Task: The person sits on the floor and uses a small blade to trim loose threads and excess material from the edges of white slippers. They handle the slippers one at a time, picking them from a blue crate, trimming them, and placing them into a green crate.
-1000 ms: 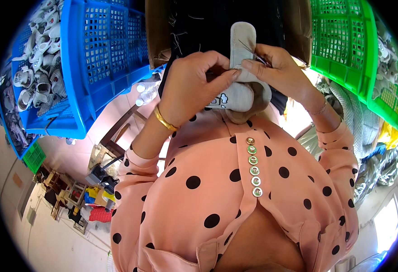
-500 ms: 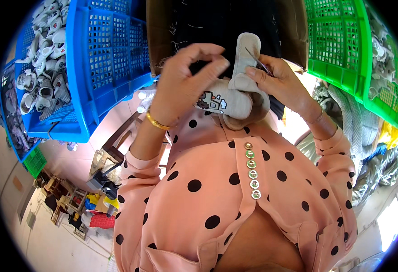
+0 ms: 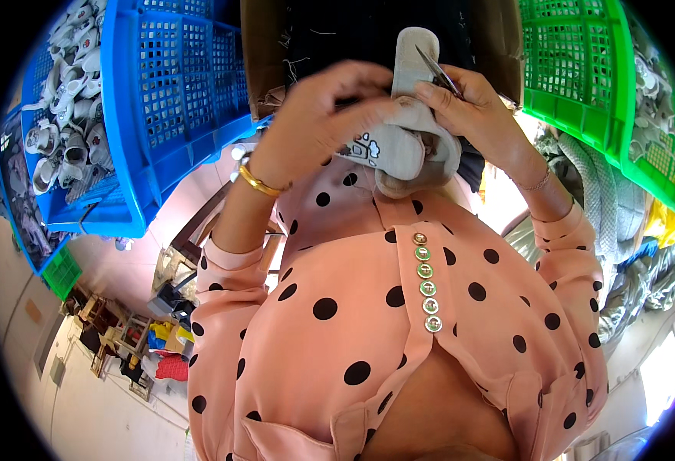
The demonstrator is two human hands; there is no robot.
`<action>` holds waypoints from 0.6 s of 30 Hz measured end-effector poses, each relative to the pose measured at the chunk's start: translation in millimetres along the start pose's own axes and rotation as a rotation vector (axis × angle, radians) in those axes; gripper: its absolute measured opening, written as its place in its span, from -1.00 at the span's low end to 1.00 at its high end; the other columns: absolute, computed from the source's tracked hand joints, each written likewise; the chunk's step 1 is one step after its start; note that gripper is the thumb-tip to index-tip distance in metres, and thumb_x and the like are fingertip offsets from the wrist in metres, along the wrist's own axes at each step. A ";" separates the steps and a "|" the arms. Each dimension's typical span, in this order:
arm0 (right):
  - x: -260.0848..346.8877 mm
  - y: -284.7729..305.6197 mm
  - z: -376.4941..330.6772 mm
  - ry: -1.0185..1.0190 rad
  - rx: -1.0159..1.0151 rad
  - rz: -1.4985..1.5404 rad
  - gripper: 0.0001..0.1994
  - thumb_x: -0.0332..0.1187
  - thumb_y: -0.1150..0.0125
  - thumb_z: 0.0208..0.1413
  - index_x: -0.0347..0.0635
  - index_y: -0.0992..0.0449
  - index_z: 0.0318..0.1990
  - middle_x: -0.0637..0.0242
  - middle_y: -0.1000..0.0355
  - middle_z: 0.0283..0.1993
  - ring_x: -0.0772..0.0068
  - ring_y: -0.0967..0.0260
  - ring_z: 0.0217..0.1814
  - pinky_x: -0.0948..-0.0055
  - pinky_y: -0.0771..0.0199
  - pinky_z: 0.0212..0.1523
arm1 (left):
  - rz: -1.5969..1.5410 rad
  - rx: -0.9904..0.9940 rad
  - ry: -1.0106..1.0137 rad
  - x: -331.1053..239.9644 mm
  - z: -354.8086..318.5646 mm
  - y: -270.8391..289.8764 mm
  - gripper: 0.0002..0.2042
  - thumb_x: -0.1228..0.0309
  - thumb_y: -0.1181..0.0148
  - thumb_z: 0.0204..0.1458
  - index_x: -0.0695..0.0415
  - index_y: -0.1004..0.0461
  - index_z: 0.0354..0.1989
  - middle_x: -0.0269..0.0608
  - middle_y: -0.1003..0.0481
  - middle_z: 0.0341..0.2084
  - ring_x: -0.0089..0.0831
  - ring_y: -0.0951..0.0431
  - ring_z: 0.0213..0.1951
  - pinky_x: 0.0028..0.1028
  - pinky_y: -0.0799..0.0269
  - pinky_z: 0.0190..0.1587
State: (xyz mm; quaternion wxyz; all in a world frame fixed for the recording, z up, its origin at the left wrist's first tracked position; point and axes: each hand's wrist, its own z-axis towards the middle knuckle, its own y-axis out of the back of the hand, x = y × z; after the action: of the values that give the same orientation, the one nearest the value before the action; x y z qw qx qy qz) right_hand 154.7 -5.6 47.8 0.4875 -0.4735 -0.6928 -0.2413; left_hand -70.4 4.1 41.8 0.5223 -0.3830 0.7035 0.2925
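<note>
My right hand (image 3: pixel 472 104) is closed around small pointed scissors (image 3: pixel 437 67), blades pointing up and left; their handles are hidden in my palm. Its thumb also presses on a pale grey fabric shoe upper (image 3: pixel 403 150), small like a child's. One long strap or tongue (image 3: pixel 416 50) of the upper stands up past my fingers. A wider flap carries a dark printed picture, partly covered by my left hand (image 3: pixel 326 115). That hand is blurred, its thumb and fingers apart around a dark gap, fingertips beside the upper. Whether it touches the upper I cannot tell.
A blue crate (image 3: pixel 176 84) stands at left; more shoe uppers (image 3: pixel 69 115) are heaped beyond its wall. At right is a green crate (image 3: pixel 575 84) with similar pieces. A cardboard box edge (image 3: pixel 264 61) and dark cloth with loose threads lie ahead. Grey fabric (image 3: pixel 583 184) hangs at right.
The upper and both hands have shifted a little upward, away from my body. My left hand has come closer to the upper and covers more of its printed flap.
</note>
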 end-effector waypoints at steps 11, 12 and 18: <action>-0.6 11.3 8.3 0.179 -0.097 -0.572 -0.66 -0.13 -0.23 0.11 -0.29 -0.47 -0.25 0.27 -0.31 -0.58 0.45 -0.21 -0.56 0.50 -0.29 -0.47 | -0.023 -0.159 0.060 2.9 6.4 -16.1 -0.79 0.35 -0.12 0.18 0.26 -0.55 -0.36 -0.40 -0.40 -0.71 -0.73 -0.32 -0.64 -0.66 -0.22 -0.57; 0.0 10.8 7.3 0.142 -0.044 -0.633 -0.67 -0.13 -0.24 0.09 -0.28 -0.47 -0.26 0.24 -0.32 -0.59 0.39 -0.22 -0.58 0.48 -0.29 -0.48 | -0.004 -0.156 0.048 4.0 6.5 -17.6 -0.78 0.35 -0.11 0.19 0.26 -0.55 -0.37 -0.38 -0.41 -0.71 -0.72 -0.33 -0.64 -0.66 -0.22 -0.57; -13.1 15.2 13.0 0.175 -0.065 -0.540 -0.69 -0.18 -0.20 0.13 -0.33 -0.45 -0.34 0.16 -0.30 -0.61 0.32 -0.20 -0.61 0.46 -0.29 -0.50 | 0.084 -0.378 -0.104 29.4 10.1 7.9 -0.80 0.43 0.12 0.28 0.23 -0.42 -0.09 -0.13 -0.59 -0.31 -0.41 -0.62 -0.26 -0.48 -0.55 -0.19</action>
State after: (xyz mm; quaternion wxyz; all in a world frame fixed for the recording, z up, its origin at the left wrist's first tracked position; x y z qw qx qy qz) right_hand 163.4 5.9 28.7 0.4479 -0.2646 -0.7411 -0.4244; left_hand -76.7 9.7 10.8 0.4638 -0.4289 0.6235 0.4605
